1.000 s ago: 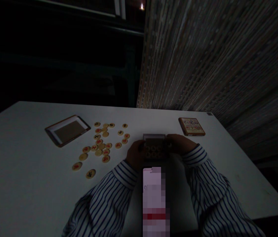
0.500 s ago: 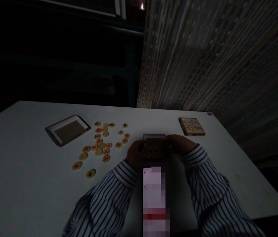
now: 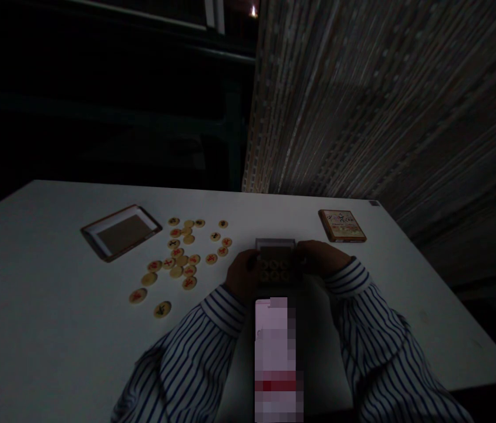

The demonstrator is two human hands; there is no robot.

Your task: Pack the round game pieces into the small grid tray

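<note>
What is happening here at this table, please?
A person in blue-and-white striped sleeves holds a small, open rectangular box between the left hand and right hand. Two rows of pale round discs lie inside. More loose pale discs, several marked red or black, lie scattered leftward on the white table, near a shallow brown-rimmed tray. A square printed brown box lies at right.

Left sleeve: long, pale, with narrow dark-blue stripes along the arm
Right sleeve: matching stripes, loose cloth creased into folds toward the elbow
Left cuff: fitted band, stripes turned to circle the wrist
Right cuff: same crosswise striping
Left hand: bare, shadowed
Right hand: bare, shadowed
</note>
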